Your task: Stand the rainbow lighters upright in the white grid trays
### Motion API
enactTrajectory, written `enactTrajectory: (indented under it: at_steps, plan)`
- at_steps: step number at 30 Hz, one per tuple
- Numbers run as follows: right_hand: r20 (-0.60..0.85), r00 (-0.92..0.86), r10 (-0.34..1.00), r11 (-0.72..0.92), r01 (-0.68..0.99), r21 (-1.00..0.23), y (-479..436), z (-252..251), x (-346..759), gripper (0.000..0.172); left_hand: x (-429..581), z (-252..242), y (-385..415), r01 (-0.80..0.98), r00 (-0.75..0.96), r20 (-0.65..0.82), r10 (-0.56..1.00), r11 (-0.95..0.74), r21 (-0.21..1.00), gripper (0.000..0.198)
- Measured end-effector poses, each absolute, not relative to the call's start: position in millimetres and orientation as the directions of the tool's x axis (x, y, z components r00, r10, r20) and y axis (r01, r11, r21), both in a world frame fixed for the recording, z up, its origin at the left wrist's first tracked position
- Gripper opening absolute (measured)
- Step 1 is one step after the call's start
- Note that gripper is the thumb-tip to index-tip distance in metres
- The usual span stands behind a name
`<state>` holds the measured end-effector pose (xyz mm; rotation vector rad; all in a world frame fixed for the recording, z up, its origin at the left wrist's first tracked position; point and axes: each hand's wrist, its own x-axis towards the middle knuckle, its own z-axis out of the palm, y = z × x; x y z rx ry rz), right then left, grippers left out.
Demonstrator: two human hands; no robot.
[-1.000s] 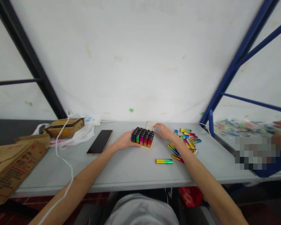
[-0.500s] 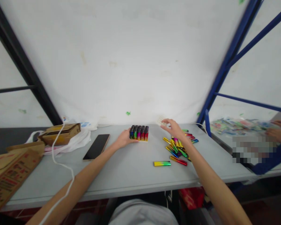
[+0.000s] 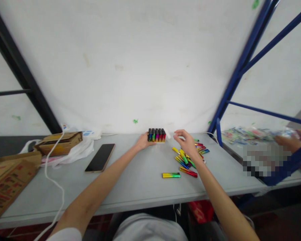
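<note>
Wall: white, matte, scuffed and stained; a small green mark (image 3: 135,121) low on it cannot be read.
Table (image 3: 137,184): smooth gray top with a straight front edge; a broad stretch of the surface shows between the phone and the loose lighters, and a strip runs along the front.
Frames: blue metal bars (image 3: 228,88) slant up at the right edge of the table, a black post (image 3: 37,92) at the left.
Cardboard box (image 3: 11,187): brown, open-flapped, at the left end; its red printing is too blurred to read.
Smaller carton (image 3: 60,143): creased brown card, beside a crumpled white plastic bag (image 3: 84,150).
Phone (image 3: 100,158): flat, dark glossy screen, well left of the lighters.
Left hand (image 3: 142,142): grasping the left end of the lighter block.
Right hand (image 3: 187,142): fingers curled beside a blurred whitish piece (image 3: 168,132); whether it grips anything, I cannot tell.
Lighter block (image 3: 157,135): upright rows, black tops, shiny multicolored bodies, near the back edge by the wall.
Loose lighters (image 3: 183,156): a metallic jumble beneath the right wrist.
Single lighter (image 3: 171,175): yellow-to-green, lying flat nearer the front edge.
</note>
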<state>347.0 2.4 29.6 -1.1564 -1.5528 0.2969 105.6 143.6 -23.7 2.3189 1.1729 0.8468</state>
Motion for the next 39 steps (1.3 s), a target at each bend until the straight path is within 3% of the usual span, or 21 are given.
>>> enactTrajectory:
  at_steps: [3, 6, 10, 12, 15, 18, 21, 25, 32, 35, 39]
  plan:
    - [0.595, 0.034, 0.803, 0.476, 0.563, -0.675, -9, 18, 335, 0.023, 94, -23, 135, 0.557, 0.492, 0.344, 0.800, -0.593, 0.581, 0.097]
    - [0.608, 0.039, 0.793, 0.465, 0.606, -0.645, -13, 15, 337, 0.023, 78, -23, 124, 0.649, 0.401, 0.318, 0.859, -0.511, 0.563, 0.106]
    - [0.637, 0.086, 0.766, 0.441, 0.650, -0.618, 2, 20, 363, 0.026, 66, -17, 102, 0.670, 0.334, 0.462, 0.822, -0.552, 0.497, 0.077]
    - [0.639, 0.059, 0.767, 0.414, 0.715, -0.563, 16, 23, 379, 0.024, 72, -12, 88, 0.637, 0.381, 0.528, 0.759, -0.629, 0.445, 0.060]
    - [0.536, -0.089, 0.839, 0.373, 0.813, -0.448, 37, 23, 395, 0.022, 93, -7, 72, 0.572, 0.522, 0.484, 0.702, -0.709, 0.412, 0.041]
    - [0.350, -0.213, 0.912, 0.353, 0.843, -0.406, 44, 20, 400, 0.018, 118, -10, 67, 0.538, 0.602, 0.424, 0.677, -0.736, 0.411, 0.041]
    - [0.361, -0.175, 0.916, 0.323, 0.855, -0.405, 34, 13, 402, 0.019, 136, -19, 71, 0.453, 0.708, 0.379, 0.596, -0.795, 0.404, 0.057]
    - [0.448, -0.114, 0.887, 0.337, 0.823, -0.458, 10, 7, 411, 0.023, 144, -26, 75, 0.405, 0.764, 0.323, 0.559, -0.805, 0.434, 0.065]
    - [0.475, -0.062, 0.878, 0.338, 0.782, -0.524, -13, 9, 425, 0.029, 107, 7, 64, 0.440, 0.571, 0.363, 0.737, -0.647, 0.622, 0.052]
    - [0.430, -0.127, 0.894, 0.327, 0.841, -0.432, -10, 8, 415, 0.027, 82, 20, 64, 0.471, 0.537, 0.294, 0.790, -0.570, 0.673, 0.064]
    - [0.330, -0.182, 0.926, 0.260, 0.942, -0.210, 3, 4, 389, 0.028, 61, 14, 67, 0.579, 0.534, 0.253, 0.807, -0.567, 0.586, 0.063]
